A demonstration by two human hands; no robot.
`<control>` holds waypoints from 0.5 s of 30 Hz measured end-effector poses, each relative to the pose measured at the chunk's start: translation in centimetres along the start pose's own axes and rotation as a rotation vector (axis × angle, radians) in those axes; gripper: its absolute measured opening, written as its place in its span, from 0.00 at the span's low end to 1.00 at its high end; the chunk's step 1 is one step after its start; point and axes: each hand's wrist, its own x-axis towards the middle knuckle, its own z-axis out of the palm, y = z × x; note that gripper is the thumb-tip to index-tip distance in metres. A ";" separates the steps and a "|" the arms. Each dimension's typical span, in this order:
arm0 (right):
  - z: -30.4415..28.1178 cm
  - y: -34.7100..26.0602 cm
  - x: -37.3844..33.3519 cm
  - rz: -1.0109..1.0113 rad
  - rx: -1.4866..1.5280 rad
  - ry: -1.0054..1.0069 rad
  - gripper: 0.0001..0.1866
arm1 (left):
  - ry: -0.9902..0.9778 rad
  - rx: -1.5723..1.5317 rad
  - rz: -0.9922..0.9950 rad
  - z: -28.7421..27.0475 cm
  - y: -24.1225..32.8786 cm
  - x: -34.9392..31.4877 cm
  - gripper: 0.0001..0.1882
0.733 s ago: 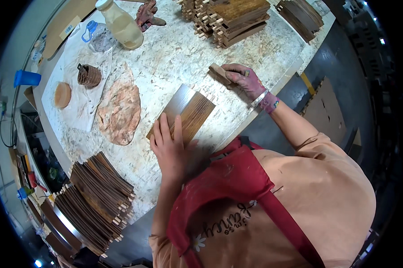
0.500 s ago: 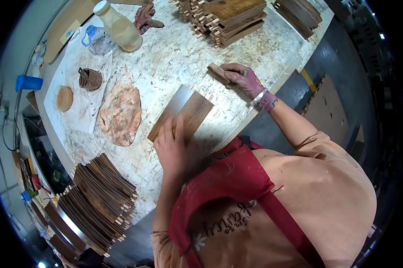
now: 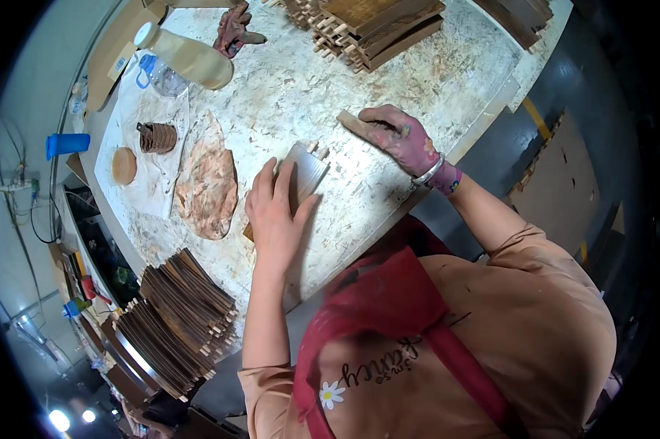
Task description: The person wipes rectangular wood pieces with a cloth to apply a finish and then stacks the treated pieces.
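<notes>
The brown wood board (image 3: 309,168) is on the messy white table (image 3: 345,219), near the edge where the person stands. Its top is shiny, and small pale pegs stick out of its far end. The bare left hand (image 3: 273,208) is over the board and hides much of it. The fingers point away from the person, and the thumb is spread out to the right. I cannot tell if this hand is clamped on the board or just pressing on it.

The right hand (image 3: 407,143) wears a stained pink and purple glove. Its thumb and fingers are pinched together on 1 small tan block (image 3: 352,123), to the right of the board and apart from it.

Left of the board is 1 flat, blotchy pink rag (image 3: 207,190). Past it, on a white sheet (image 3: 151,197), are 1 brown ridged cup (image 3: 158,137) and 1 round tan pad (image 3: 124,166). Farther back are 1 big bottle (image 3: 191,58) leaning to the side in this view, 1 clear jug (image 3: 167,80) with a blue handle, and 1 dirty glove (image 3: 235,33). A stack of pegged boards (image 3: 381,22) is at the far side. More brown boards (image 3: 187,300) stand in rows at the near left.
</notes>
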 end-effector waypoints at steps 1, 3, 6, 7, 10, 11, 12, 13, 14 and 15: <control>-0.2 0.0 0.0 -0.040 0.001 -0.026 0.25 | -0.005 -0.006 0.003 0.8 -0.1 0.4 0.34; -0.6 0.9 0.1 -0.119 0.004 -0.055 0.23 | -0.028 -0.040 -0.011 1.6 0.1 0.7 0.33; -0.9 1.1 0.2 -0.117 0.040 -0.055 0.21 | -0.055 0.069 0.013 1.4 1.0 1.3 0.31; -1.1 0.8 0.2 -0.109 0.042 -0.070 0.21 | -0.092 0.057 -0.002 1.1 1.2 1.6 0.32; -1.2 1.3 0.4 -0.043 0.142 -0.071 0.21 | -0.189 0.055 -0.037 0.3 1.8 2.4 0.34; -1.1 1.5 0.4 -0.064 0.135 -0.051 0.19 | -0.212 0.077 -0.041 0.0 2.1 2.5 0.35; -1.0 1.7 0.4 -0.084 0.127 -0.031 0.18 | -0.236 0.099 -0.045 -0.1 2.2 2.6 0.36; -0.9 1.7 0.4 -0.106 0.119 -0.011 0.17 | -0.190 0.009 -0.056 0.0 1.9 2.6 0.35; -0.8 1.6 0.4 -0.107 0.120 -0.013 0.17 | -0.144 -0.081 -0.068 0.5 1.2 2.5 0.35; -0.8 1.5 0.4 -0.107 0.122 -0.016 0.17 | -0.097 -0.170 -0.079 0.6 0.8 2.5 0.35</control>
